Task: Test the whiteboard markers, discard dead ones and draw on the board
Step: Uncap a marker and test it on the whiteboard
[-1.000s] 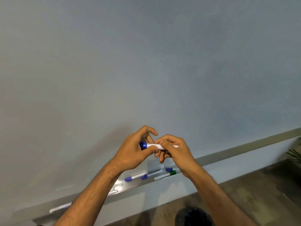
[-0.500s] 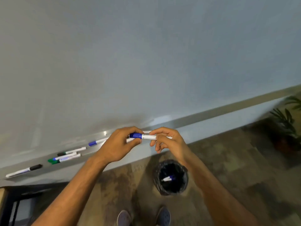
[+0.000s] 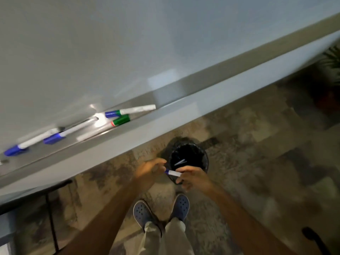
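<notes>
Mottled carpet floor (image 3: pixel 257 162) below, pale whiteboard (image 3: pixel 92 43) slanting across the top of the head view, its marker ledge (image 3: pixel 55 159) running from lower left to upper right. Lying on that ledge: a blue-capped marker (image 3: pixel 16 149) far left, a second blue-capped one (image 3: pixel 55 138) just beside it, then a marker with blue and green at its end (image 3: pixel 128 111) and a green cap or marker (image 3: pixel 121 120) touching or nearly touching it; too blurred to say which. Standing on the floor under the ledge, a black-lined waste bin (image 3: pixel 206 162), with one pale marker (image 3: pixel 180 161) already inside. Blue clogs (image 3: pixel 181 204) just behind the bin.

Judged from this: testing partly done, at least one dead marker discarded, several on the ledge possibly untested, nothing drawn on the visible board.

Held over the bin's near rim, a blue-capped white marker (image 3: pixel 173 173). Left hand (image 3: pixel 149 170) curled, fingertips closed on the cap end. Right hand (image 3: pixel 193 178) pinching the white barrel, fingers narrow around it. Probably about to be dropped in as dead, though motion blur hides whether the cap is fully seated.
</notes>
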A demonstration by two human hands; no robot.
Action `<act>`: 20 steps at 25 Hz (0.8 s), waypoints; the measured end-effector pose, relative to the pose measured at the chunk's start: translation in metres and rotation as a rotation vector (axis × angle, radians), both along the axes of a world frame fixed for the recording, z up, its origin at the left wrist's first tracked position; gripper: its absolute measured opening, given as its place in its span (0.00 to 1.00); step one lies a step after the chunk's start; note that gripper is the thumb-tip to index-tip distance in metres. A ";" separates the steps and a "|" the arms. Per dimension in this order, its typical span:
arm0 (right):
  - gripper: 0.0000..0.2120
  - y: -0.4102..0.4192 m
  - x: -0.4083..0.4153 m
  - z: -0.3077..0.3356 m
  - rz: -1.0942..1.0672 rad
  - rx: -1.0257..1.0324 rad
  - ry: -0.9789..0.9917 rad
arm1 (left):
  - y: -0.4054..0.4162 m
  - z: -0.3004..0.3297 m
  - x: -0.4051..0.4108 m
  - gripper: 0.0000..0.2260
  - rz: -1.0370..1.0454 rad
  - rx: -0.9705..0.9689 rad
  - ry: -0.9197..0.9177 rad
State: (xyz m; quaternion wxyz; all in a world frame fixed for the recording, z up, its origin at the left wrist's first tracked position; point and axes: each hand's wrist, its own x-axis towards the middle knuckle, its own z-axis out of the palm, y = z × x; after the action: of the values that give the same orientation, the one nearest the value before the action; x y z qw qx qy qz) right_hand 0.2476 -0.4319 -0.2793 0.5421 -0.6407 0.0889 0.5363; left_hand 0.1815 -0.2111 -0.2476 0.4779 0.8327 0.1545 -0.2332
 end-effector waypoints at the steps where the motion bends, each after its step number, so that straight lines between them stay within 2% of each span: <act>1: 0.11 -0.005 -0.008 -0.035 -0.040 -0.046 0.053 | -0.007 -0.032 -0.003 0.14 0.041 -0.001 0.040; 3: 0.09 -0.015 -0.024 -0.091 -0.066 -0.174 0.099 | -0.018 -0.082 -0.007 0.16 0.089 -0.042 0.141; 6: 0.07 -0.029 -0.042 -0.167 -0.093 -0.361 0.072 | -0.025 -0.152 -0.010 0.21 0.027 -0.004 0.201; 10: 0.08 -0.040 -0.049 -0.241 -0.044 -0.519 -0.087 | -0.028 -0.215 -0.003 0.22 -0.040 0.045 0.259; 14: 0.15 -0.034 -0.042 -0.274 0.138 -0.535 -0.207 | -0.033 -0.253 0.003 0.30 -0.186 0.086 0.279; 17: 0.20 -0.028 -0.042 -0.293 0.230 -0.483 -0.186 | -0.037 -0.274 0.000 0.36 -0.383 0.249 0.257; 20: 0.24 -0.022 -0.042 -0.293 0.292 -0.477 -0.247 | -0.035 -0.272 -0.005 0.37 -0.431 0.330 0.216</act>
State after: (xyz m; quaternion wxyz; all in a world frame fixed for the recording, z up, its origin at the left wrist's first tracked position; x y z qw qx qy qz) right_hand 0.2055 -0.4534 -0.5728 0.3003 -0.8163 0.0527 0.4906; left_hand 0.1766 -0.2465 -0.5194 0.2561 0.8832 0.0597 -0.3884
